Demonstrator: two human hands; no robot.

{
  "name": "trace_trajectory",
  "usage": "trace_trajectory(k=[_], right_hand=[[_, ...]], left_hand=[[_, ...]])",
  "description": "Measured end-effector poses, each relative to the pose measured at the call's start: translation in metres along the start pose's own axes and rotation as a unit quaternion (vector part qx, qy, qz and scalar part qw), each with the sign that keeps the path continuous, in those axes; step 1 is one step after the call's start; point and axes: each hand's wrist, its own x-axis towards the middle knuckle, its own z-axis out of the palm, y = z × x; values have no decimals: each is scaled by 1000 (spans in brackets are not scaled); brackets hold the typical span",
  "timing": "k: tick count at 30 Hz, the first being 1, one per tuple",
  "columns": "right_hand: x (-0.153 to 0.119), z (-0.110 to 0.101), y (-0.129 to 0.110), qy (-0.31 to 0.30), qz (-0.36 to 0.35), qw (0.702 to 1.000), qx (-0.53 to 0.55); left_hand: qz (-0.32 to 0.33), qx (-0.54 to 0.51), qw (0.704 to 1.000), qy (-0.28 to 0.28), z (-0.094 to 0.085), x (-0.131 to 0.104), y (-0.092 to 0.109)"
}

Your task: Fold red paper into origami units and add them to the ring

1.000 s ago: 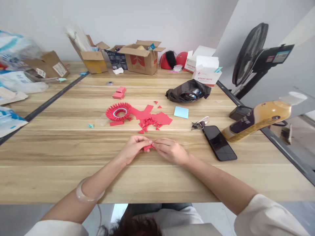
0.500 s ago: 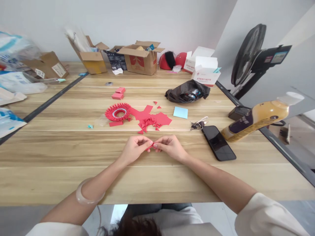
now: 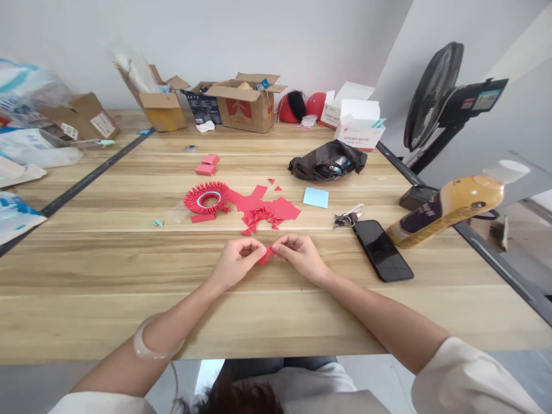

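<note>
Between my two hands is a small piece of red paper (image 3: 265,257), partly covered by fingers. My left hand (image 3: 239,261) pinches its left side between thumb and fingers. On the other side, my right hand (image 3: 299,256) pinches the paper's upper right end. Just beyond the hands lies a pile of red paper sheets (image 3: 282,208) and small folded red triangles (image 3: 259,215). Left of the pile sits a ring of red folded paper pieces (image 3: 194,198) with a light blue inner band.
A black phone (image 3: 383,250), keys (image 3: 347,218) and a leaning yellow drink bottle (image 3: 448,207) are at the right. A blue sticky-note pad (image 3: 316,197) and black plastic bag (image 3: 328,161) lie behind. Cardboard boxes (image 3: 245,109) line the wall; a fan (image 3: 433,95) stands right.
The fingertips have moved slightly apart, and more of the red paper shows between them, hanging below the fingers. Both hands stay in nearly the same place.
</note>
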Motion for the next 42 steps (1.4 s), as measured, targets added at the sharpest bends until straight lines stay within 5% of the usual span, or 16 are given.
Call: trace_trajectory(k=[6,11,18,25,29,42], right_hand=[[-2,1,2,-44,-45,996,-70],[-7,0,4,19,-147,972,-180],[-11,-1,6,-42,-288,927,-235],[-8,5,2,6,-105,993,-43],[-6,9,1,0,-24,993,116],[-5,11,3,18,15,986,165]], left_hand=[[-33,32,995,-86,0,-1,-2],[-55,-75,996,-17,-4,2,-4],[-86,-176,980,26,-5,5,-8],[-68,-159,985,10,-2,2,-6],[-40,-127,991,1,0,1,-5],[-24,-76,997,-10,3,0,-7]])
